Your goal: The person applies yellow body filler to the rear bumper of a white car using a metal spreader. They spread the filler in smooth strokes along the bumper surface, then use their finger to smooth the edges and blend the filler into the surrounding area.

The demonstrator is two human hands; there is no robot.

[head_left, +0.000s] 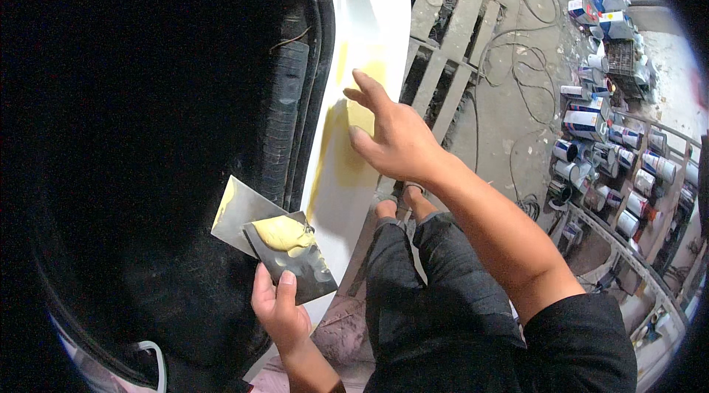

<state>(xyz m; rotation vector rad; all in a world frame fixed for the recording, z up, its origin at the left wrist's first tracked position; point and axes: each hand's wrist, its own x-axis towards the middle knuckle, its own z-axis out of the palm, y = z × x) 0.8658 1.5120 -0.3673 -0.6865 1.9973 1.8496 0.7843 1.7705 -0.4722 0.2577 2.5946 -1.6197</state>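
The left hand (279, 304) sits at about seven o'clock in the view, thumb and fingers clamped on the lower corner of two thin metal spreader plates (273, 242) held fanned one over the other. The upper plate carries a dollop of pale yellow filler putty (283, 233); a thinner yellow streak runs along the left edge of the plate behind it.

The right hand (391, 138) is just above centre, its forearm coming in from five o'clock. Its fingers are spread slightly apart and pressed flat toward the white car body panel (369, 2), which runs from twelve o'clock down past the plates. Under the fingertips lies a yellow patch of filler (353, 120) smeared on the panel; whether the hand pinches a small spreader against it or touches it bare is hard to tell from this angle.

Left of the panel, a black tyre (284, 112) sits inside the dark wheel arch. Below the right forearm are the person's knees in dark trousers (436, 282) and a sandalled foot. At one o'clock a wooden pallet (450, 31) lies on the concrete floor with loose cables (517, 61), and at three o'clock a rack holds many paint tins (613, 149).
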